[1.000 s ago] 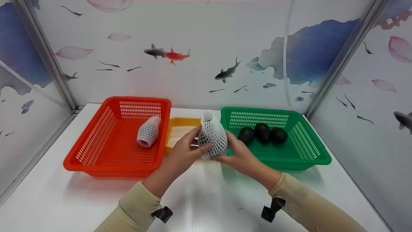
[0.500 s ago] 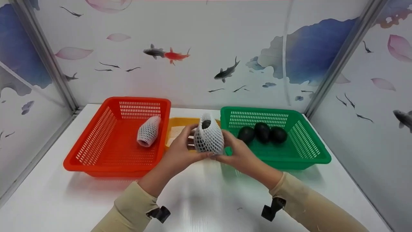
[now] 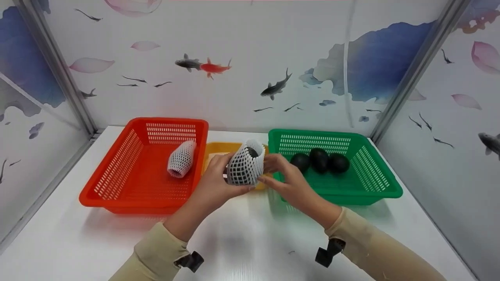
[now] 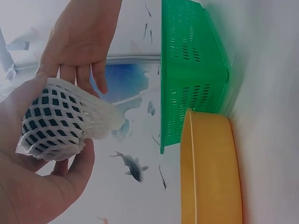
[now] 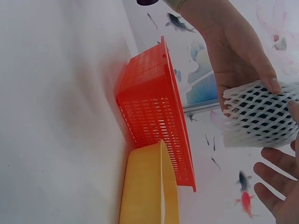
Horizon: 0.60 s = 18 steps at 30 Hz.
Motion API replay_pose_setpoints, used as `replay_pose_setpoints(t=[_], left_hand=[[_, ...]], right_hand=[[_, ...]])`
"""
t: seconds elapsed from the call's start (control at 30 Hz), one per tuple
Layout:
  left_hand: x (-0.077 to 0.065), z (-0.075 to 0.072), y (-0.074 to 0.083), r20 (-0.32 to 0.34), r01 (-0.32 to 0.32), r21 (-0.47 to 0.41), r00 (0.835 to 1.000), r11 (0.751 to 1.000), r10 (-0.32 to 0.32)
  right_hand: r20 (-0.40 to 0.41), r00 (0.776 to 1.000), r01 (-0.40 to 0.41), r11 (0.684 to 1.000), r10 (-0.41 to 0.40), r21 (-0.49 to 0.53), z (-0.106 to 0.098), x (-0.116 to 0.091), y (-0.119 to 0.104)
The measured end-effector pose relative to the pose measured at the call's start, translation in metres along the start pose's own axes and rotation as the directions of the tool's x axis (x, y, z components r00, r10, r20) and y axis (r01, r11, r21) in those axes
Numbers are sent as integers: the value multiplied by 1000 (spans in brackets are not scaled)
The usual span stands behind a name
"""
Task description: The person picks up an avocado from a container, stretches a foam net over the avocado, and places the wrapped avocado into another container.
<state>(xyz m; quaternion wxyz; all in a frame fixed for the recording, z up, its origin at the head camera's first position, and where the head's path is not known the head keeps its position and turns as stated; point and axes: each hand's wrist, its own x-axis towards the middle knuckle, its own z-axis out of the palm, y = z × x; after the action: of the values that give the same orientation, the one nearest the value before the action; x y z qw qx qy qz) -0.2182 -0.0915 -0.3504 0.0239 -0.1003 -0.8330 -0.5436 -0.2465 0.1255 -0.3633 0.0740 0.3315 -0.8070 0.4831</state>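
Observation:
In the head view my left hand point(image 3: 216, 179) grips a dark, egg-shaped, avocado-like fruit point(image 3: 253, 152) inside a white foam net sleeve point(image 3: 243, 171). The sleeve's open end tilts up and right, and the fruit's dark tip shows in it. My right hand point(image 3: 291, 177) is at the sleeve's right side, its thumb tip at the mesh. The right wrist view shows the right fingers point(image 5: 273, 175) spread and apart from the net. Several bare dark fruits point(image 3: 319, 160) lie in the green basket point(image 3: 375, 193) on the right.
On the left stands a red basket point(image 3: 117, 201) with one white net-covered item point(image 3: 182, 159) in it. Between the baskets, behind my hands, is a yellow container point(image 3: 224, 147). All stand on a white table point(image 3: 242, 242), with printed panels on three sides.
The netted fruit has moved slightly left and lower, and its open end has turned to the right. My right hand's fingers have loosened from the sleeve; the left hand still grips it.

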Motion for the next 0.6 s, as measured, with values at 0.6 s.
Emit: replay_pose_setpoints(t=[0.6], left_hand=[[2, -46, 8, 111, 126, -42, 986, 991, -121]], right_hand=[[16, 1000, -22, 999, 23, -37, 15, 17, -8]])
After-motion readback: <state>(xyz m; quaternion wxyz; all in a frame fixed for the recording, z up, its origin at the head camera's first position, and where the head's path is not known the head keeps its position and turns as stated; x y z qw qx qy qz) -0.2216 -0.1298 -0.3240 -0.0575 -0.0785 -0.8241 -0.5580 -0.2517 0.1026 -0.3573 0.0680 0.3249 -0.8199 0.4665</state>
